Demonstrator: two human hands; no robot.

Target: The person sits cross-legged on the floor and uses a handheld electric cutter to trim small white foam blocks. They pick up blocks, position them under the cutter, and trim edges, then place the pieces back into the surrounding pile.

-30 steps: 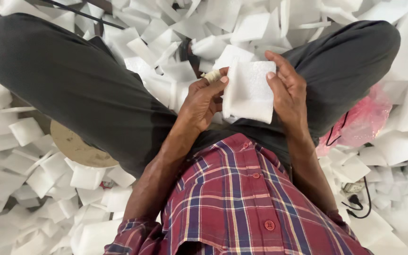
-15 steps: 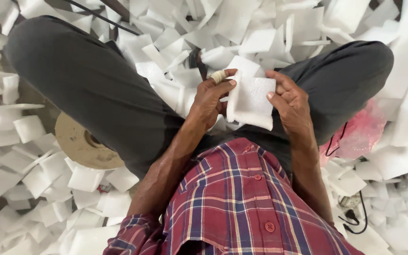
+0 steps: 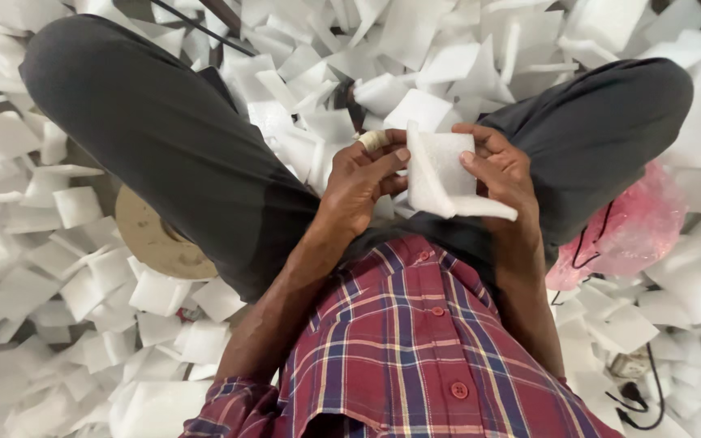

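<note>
**Foam Sheet Folded by Hand Amid a Sea of Offcuts**

A seated person holds a white foam sheet (image 3: 441,174) above the lap, both hands closed on it: the left hand (image 3: 363,178), a taped finger showing, pinches its near edge while the right hand (image 3: 503,166) clasps the far side. The sheet looks thin, soft and partly doubled over, one corner jutting free. The fold appears half made; finishing it would call for pressing the layers flat. White foam pieces (image 3: 83,268) cover the floor around the dark trousers (image 3: 172,146).
</note>
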